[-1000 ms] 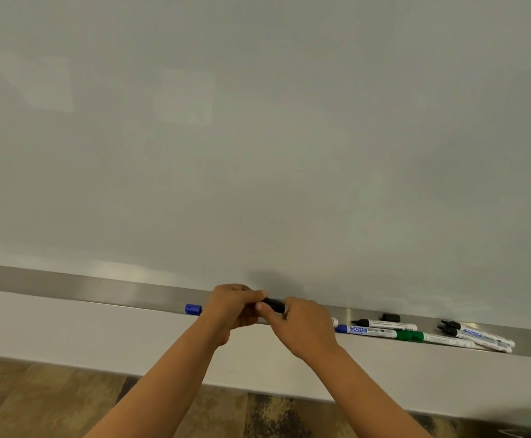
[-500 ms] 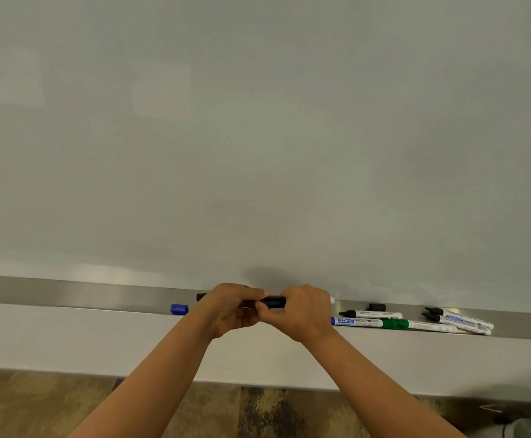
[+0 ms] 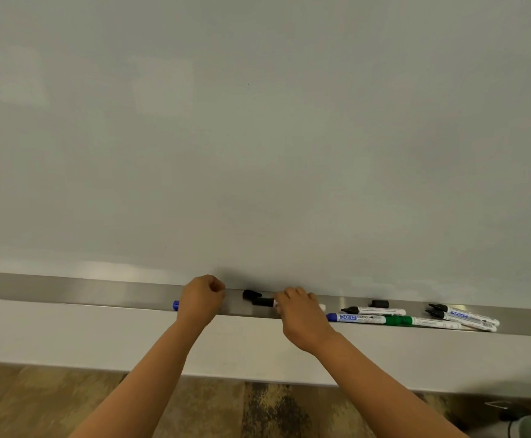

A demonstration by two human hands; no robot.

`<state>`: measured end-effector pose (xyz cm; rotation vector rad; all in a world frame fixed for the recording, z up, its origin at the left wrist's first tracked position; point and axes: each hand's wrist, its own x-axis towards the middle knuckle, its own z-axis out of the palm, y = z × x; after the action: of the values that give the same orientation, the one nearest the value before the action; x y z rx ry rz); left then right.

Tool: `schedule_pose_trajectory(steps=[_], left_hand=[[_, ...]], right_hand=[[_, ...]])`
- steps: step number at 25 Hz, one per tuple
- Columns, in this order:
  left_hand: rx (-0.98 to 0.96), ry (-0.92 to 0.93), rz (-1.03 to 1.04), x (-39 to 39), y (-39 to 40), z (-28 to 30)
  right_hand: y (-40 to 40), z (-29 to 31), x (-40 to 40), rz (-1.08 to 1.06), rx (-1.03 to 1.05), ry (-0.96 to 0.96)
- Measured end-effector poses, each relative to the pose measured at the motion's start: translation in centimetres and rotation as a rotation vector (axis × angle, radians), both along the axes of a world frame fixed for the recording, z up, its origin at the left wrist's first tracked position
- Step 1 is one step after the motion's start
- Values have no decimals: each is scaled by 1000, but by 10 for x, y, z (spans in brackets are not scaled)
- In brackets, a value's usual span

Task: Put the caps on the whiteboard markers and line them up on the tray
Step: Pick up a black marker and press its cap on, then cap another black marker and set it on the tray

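Note:
My right hand (image 3: pixel 302 314) grips a white marker (image 3: pixel 265 302) low over the metal tray (image 3: pixel 68 290). Its black cap points left and its white tail (image 3: pixel 322 307) pokes out on the right. Another black cap (image 3: pixel 251 294) lies just behind it on the tray. Apart to the left, my left hand (image 3: pixel 201 300) is curled into a fist over the tray, and I see nothing in it. A blue piece (image 3: pixel 175 305) peeks out at its left side. To the right lie a black marker (image 3: pixel 371 310), a blue marker (image 3: pixel 355 318) and a green marker (image 3: pixel 415 321).
A loose black cap (image 3: pixel 380 303) sits behind the black marker. Two more black-tipped markers (image 3: pixel 460 315) lie angled at the tray's right end. The whiteboard (image 3: pixel 257 137) rises directly behind the tray. Below is a pale wall band and patterned floor (image 3: pixel 52 403).
My hands were pressed together on the black-capped marker; now they have parted. The right hand keeps the marker low at the tray, and the left has drawn away leftward.

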<state>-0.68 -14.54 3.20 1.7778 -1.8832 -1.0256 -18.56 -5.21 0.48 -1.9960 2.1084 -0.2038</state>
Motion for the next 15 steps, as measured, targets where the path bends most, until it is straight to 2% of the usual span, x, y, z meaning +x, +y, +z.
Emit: schedule_pose_trajectory(steps=[3,8,11,15], left_hand=[[-60,-114,-140,-13,2,-10],[-145,-328,-379,-34,5,-19],[-184,-398,-408,-41,6,-26],[-231,-441,-423,-46,4,-31]], right_hand=[[-4,-4,2,68,28,30],[0,-12,-2,62,56,-20],[9,-12,-7,39,18,-61],[35,-7,-35,-72,-146,-63]])
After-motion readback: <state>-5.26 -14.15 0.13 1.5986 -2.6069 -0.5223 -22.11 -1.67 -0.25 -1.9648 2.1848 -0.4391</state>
